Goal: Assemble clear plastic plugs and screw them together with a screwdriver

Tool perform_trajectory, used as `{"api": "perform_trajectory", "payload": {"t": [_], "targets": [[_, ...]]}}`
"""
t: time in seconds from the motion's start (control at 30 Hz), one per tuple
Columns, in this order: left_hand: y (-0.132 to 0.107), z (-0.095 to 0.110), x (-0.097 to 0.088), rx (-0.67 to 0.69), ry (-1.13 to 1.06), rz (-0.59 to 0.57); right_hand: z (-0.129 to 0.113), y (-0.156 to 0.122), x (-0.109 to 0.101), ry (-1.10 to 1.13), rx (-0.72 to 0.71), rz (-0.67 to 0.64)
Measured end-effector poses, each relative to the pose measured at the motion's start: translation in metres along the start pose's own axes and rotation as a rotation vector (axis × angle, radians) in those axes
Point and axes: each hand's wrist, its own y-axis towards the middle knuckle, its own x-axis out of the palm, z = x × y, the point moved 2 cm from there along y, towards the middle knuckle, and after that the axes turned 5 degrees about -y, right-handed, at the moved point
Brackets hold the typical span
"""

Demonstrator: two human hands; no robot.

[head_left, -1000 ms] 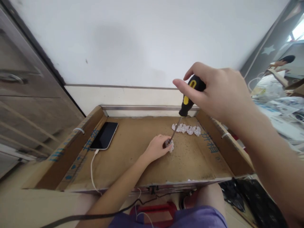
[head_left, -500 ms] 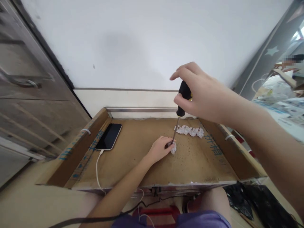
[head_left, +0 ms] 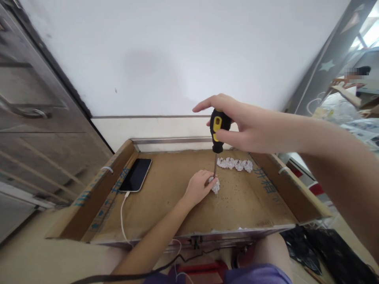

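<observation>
My right hand (head_left: 229,122) grips a screwdriver (head_left: 217,136) by its black and yellow handle, its index finger stretched out to the left. The shaft points down, nearly upright, and its tip meets a small clear plastic part (head_left: 216,186) on the cardboard. My left hand (head_left: 199,185) holds that part from the left, thumb and fingers closed about it and close to the screwdriver's tip. The tip itself is partly hidden by the fingers. Behind and to the right, a row of several similar clear plastic parts (head_left: 235,163) lies with small metal bits standing up from them.
A phone (head_left: 135,175) lies at the left with a white cable (head_left: 122,217) plugged in. Cardboard side walls (head_left: 97,197) edge the work surface. A white wall (head_left: 177,59) rises behind it, a metal door (head_left: 35,118) stands left. Another person is far right.
My right hand has come lower and left, and the screwdriver has turned and become more upright, its yellow side now showing. The left hand stays at the same part.
</observation>
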Motion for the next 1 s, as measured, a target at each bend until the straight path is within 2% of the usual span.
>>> {"api": "perform_trajectory", "payload": {"t": [0.03,0.13,0.17,0.23,0.3,0.37,0.4,0.53,0.57,0.6,0.67,0.73,0.8,0.9,0.93,1.0], "targets": [[0.0,-0.001,0.001,-0.006,0.007,-0.014,0.001,0.0,0.0,-0.039,0.04,0.009],[0.0,-0.001,0.002,-0.03,0.018,-0.07,0.001,-0.002,-0.003,-0.302,0.283,0.104],[0.0,-0.001,0.002,-0.036,0.018,-0.082,0.001,-0.003,-0.004,-0.341,0.318,0.118],[0.0,-0.001,0.002,-0.054,0.01,-0.095,0.002,-0.005,-0.005,-0.256,0.243,0.1],[0.0,0.0,0.002,-0.062,-0.002,-0.098,0.005,-0.006,-0.005,-0.04,0.08,0.018],[0.0,0.0,0.002,-0.051,-0.013,-0.101,0.008,-0.006,-0.005,0.097,-0.014,-0.05],[0.0,0.0,0.002,-0.043,-0.018,-0.1,0.009,-0.005,-0.004,0.074,0.009,-0.041],[0.0,-0.001,0.003,-0.064,-0.014,-0.1,0.011,-0.005,-0.004,-0.33,0.339,0.124],[0.0,-0.002,0.003,-0.076,-0.013,-0.104,0.009,-0.006,-0.004,-0.359,0.341,0.136],[0.0,-0.002,0.003,-0.085,-0.013,-0.107,0.008,-0.007,-0.004,-0.322,0.282,0.122],[0.0,-0.001,0.002,-0.089,-0.022,-0.114,0.006,-0.009,-0.004,-0.124,0.083,0.039],[0.0,0.0,0.001,-0.084,-0.034,-0.121,0.004,-0.011,-0.005,0.038,-0.026,-0.03],[0.0,0.0,0.001,-0.091,-0.043,-0.128,0.005,-0.011,-0.006,-0.027,0.046,-0.007],[0.0,0.0,0.001,-0.113,-0.049,-0.132,0.005,-0.012,-0.008,-0.288,0.204,0.105],[-0.001,0.0,0.001,-0.118,-0.05,-0.133,0.005,-0.012,-0.008,-0.291,0.195,0.111],[-0.001,0.0,0.001,-0.119,-0.056,-0.13,0.005,-0.012,-0.007,-0.134,0.081,0.048]]}}
